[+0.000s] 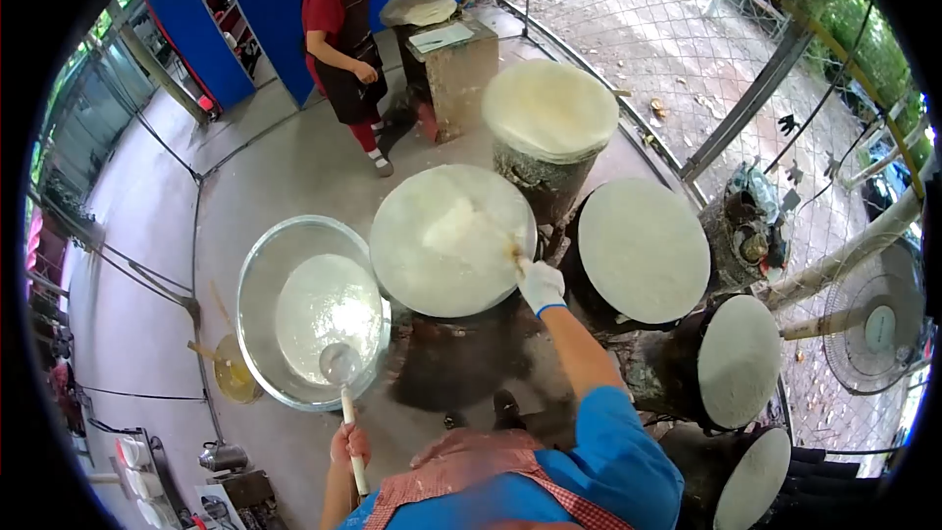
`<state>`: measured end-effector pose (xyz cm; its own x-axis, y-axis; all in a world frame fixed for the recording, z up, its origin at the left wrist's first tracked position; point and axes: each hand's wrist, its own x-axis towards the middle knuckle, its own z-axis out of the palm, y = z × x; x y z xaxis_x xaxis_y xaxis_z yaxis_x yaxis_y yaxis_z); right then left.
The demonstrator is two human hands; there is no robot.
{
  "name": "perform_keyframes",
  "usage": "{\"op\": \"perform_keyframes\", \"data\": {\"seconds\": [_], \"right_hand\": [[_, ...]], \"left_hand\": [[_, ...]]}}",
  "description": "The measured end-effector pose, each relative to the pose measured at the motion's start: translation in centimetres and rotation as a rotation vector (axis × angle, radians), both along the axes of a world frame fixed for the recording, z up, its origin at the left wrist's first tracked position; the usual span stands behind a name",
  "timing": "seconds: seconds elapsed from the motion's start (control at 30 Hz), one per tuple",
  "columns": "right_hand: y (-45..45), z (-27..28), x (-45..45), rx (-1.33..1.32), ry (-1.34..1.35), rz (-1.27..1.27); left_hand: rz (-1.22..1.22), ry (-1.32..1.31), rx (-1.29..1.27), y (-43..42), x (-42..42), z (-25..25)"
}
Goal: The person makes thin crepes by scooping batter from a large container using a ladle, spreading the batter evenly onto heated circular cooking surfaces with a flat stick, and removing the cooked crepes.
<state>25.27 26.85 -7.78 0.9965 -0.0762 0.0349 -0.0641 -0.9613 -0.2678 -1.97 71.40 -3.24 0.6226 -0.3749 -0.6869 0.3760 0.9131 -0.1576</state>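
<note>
My left hand [350, 444], bare, is closed round the pale handle of a ladle [340, 363]. The ladle's round metal bowl hangs over the near rim side of a large metal basin [257, 270] holding white batter [316, 309]. My right hand [541, 287], in a white glove with a blue cuff, is closed at the right edge of a round griddle [412, 280] coated in a white layer. A small brownish thing shows at its fingertips; its kind is unclear. A paler, blurred patch lies mid-griddle.
More round white-topped stoves [643, 250] curve round on my right, one tall one [549, 108] behind. A person [343, 49] in a dark apron stands at the back by another stove. A fan [878, 329] is at far right, a yellowish bowl [235, 373] left of the basin.
</note>
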Motion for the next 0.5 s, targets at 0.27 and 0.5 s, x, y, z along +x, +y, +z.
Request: {"op": "perform_keyframes", "data": {"seconds": [0.27,0.5], "right_hand": [[-1.9,2.4,-4.4,0.018,0.151,-0.060],[-3.2,2.0,-9.7,-0.054,0.057,-0.140]], "left_hand": [[-0.185,-0.152,0.371,-2.9,13.0,-1.3],[-0.189,-0.178,0.454,-10.2,21.5,1.6]]}}
